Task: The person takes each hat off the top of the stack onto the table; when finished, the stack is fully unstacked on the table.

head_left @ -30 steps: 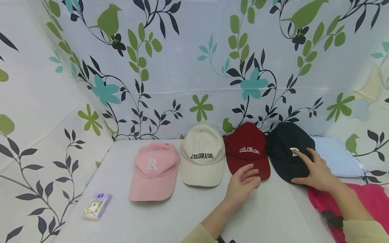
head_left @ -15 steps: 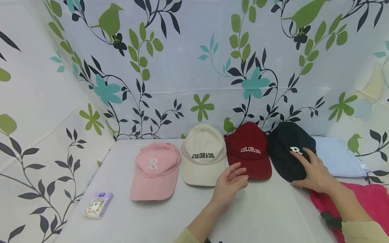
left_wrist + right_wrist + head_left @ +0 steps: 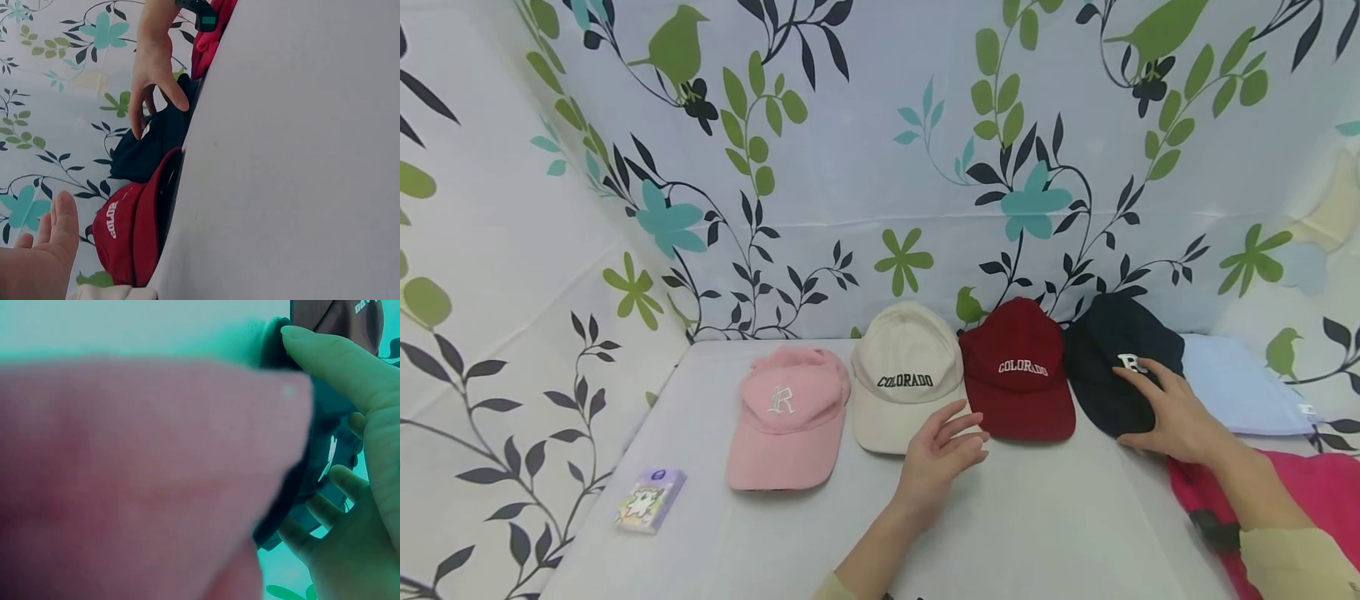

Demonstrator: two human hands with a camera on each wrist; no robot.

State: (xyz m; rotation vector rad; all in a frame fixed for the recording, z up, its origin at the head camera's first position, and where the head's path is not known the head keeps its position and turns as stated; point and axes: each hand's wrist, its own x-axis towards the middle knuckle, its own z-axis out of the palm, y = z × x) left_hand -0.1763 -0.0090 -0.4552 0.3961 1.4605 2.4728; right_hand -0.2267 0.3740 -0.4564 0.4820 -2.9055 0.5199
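Note:
Four baseball-style caps would be too exact a tally, so several caps stand in a row along the back of the table. My right hand (image 3: 1187,425) spreads over the black cap (image 3: 1101,358) at the row's right, its fingertips by the white letter and its thumb at the brim. In the left wrist view the fingers of that right hand (image 3: 153,75) are spread, not curled. My left hand (image 3: 936,467), fingers relaxed and holding nothing, hovers in front of the cream cap (image 3: 904,337) and the dark red cap (image 3: 1022,412), both lettered COLORADO. Leftmost is a pink cap (image 3: 786,454).
A small purple box (image 3: 651,500) with a cartoon animal lies at the table's left. Right of the black cap are a light blue folded cloth (image 3: 1243,383) and a bright pink cloth (image 3: 1311,483). Patterned fabric (image 3: 850,167) hangs behind.
My left hand has moved left, from in front of the red cap to in front of the cream one. My right hand stays at the black cap.

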